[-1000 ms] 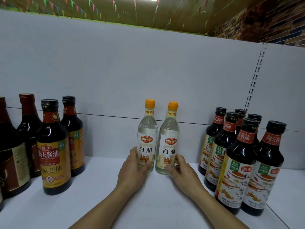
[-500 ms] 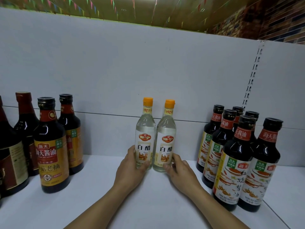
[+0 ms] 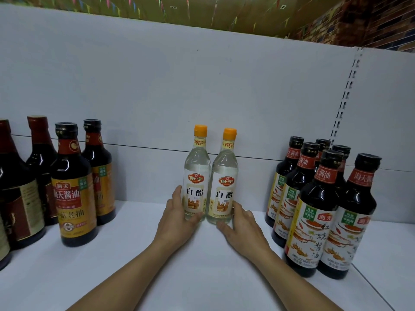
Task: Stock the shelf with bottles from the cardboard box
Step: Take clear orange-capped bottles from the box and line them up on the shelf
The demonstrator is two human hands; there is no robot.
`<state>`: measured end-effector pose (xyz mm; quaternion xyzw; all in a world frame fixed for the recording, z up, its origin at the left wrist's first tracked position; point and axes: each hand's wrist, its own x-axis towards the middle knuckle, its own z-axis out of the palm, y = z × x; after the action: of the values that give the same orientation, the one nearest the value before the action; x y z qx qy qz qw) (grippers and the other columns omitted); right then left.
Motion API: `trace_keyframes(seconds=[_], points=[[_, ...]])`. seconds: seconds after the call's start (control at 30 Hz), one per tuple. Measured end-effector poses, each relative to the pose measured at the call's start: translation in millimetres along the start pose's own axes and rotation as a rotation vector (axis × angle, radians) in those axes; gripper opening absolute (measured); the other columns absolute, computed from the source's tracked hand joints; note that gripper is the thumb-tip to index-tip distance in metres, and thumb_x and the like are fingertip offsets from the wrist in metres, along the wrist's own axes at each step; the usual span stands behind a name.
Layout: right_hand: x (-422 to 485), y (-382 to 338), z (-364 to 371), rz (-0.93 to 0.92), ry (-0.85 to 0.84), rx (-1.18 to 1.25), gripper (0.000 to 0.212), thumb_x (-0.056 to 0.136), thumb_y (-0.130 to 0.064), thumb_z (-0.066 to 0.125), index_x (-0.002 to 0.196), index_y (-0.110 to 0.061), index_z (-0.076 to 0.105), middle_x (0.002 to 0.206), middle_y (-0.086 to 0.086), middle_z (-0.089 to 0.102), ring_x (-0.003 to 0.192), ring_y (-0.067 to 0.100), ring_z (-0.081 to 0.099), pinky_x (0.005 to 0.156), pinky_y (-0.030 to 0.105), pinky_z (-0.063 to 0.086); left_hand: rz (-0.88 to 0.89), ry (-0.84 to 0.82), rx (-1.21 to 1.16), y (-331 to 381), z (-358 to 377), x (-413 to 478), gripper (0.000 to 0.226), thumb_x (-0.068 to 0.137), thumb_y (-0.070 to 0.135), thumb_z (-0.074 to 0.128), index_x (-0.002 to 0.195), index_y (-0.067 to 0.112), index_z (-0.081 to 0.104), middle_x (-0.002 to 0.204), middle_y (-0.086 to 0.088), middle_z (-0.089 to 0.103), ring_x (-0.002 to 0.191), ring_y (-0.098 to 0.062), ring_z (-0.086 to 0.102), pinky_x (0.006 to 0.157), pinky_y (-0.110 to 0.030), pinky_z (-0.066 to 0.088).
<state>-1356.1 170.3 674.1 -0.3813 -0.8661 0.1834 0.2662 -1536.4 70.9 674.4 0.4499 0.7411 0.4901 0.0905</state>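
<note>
- Centrally on the white shelf (image 3: 202,277), two clear vinegar bottles stand upright side by side, close against the back panel (image 3: 157,86), their bodies touching or very nearly so.
- Left vinegar bottle (image 3: 197,176): orange cap, white label with red emblem, clear liquid. The left hand (image 3: 177,217) wraps its lower part, thumb across the front near the base, fingers curled round the far left side.
- Right vinegar bottle (image 3: 225,179): same cap and label. The right hand (image 3: 243,225) lies against its lower right side with the thumb at the base; the fingers look loosely curved rather than clenched, and whether they truly grip the bottle or only rest on it I cannot tell from this angle.
- Both forearms reach in from the bottom edge, bare, meeting toward the two bottles.
- On the left, well apart from the hands, stands a group of dark sauce bottles (image 3: 74,187) with gold and red labels and black or dark red caps.
- On the right, a tighter cluster of dark soy sauce bottles (image 3: 314,209) with white pictured labels and black caps stands near the right hand but clear of it.
- Above the back panel, a ceiling with strings of coloured pennants (image 3: 157,10) and a brick wall (image 3: 370,21) at the upper right.
</note>
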Motion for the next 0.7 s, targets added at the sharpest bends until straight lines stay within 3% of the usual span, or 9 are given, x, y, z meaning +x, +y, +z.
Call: trace_keyframes(seconds=[0.3, 0.4, 0.5, 0.6, 0.7], points=[[-6.7, -6.6, -3.8, -0.039, 0.027, -0.033, 0.063, 0.098, -0.045, 0.060, 0.151, -0.024, 0.031, 0.145, -0.003, 0.052, 0.132, 0.019, 0.042, 0.100, 0.034, 0.046, -0.012, -0.018, 0.112, 10.7, -5.7, -9.7, 0.097, 0.087, 0.051, 0.077, 0.161, 0.030, 0.018, 0.152, -0.003, 0.042, 0.141, -0.023, 0.048, 0.112, -0.040, 0.048], [-8.1, -11.9, -6.8, -0.039, 0.021, -0.079, 0.061, 0.100, -0.044, 0.058, 0.149, -0.017, 0.032, 0.145, 0.002, 0.050, 0.134, 0.021, 0.042, 0.102, 0.033, 0.045, -0.056, -0.089, 0.171, 16.6, -9.6, -15.7, 0.110, 0.089, 0.047, 0.076, 0.165, 0.024, 0.001, 0.162, -0.004, 0.027, 0.149, -0.023, 0.037, 0.117, -0.037, 0.039], [-8.1, -22.9, -9.9, -0.028, -0.055, -0.239, 0.057, 0.104, -0.044, 0.049, 0.144, -0.007, 0.033, 0.141, 0.009, 0.050, 0.129, 0.025, 0.047, 0.099, 0.031, 0.045, -0.139, -0.137, 0.177, 24.6, -16.7, -24.4, 0.117, 0.090, 0.044, 0.075, 0.165, 0.022, -0.011, 0.170, -0.005, 0.010, 0.155, -0.023, 0.029, 0.120, -0.034, 0.032], [-6.3, -29.2, -20.4, 0.020, -0.167, -0.346, 0.057, 0.103, -0.042, 0.050, 0.140, 0.000, 0.037, 0.136, 0.013, 0.055, 0.124, 0.027, 0.054, 0.094, 0.032, 0.049, -0.232, -0.154, 0.195, 37.0, -26.8, -38.1, 0.118, 0.090, 0.047, 0.076, 0.165, 0.021, -0.012, 0.173, -0.006, 0.002, 0.156, -0.024, 0.028, 0.119, -0.033, 0.032], [-9.0, -33.0, -39.3, -0.015, -0.299, -0.462, 0.050, 0.103, -0.042, 0.050, 0.138, -0.006, 0.046, 0.133, 0.008, 0.060, 0.121, 0.026, 0.059, 0.094, 0.033, 0.050, -0.296, -0.169, 0.210, 47.7, -37.5, -60.0, 0.115, 0.092, 0.051, 0.073, 0.165, 0.025, -0.011, 0.173, -0.004, 0.000, 0.155, -0.024, 0.029, 0.119, -0.032, 0.033]])
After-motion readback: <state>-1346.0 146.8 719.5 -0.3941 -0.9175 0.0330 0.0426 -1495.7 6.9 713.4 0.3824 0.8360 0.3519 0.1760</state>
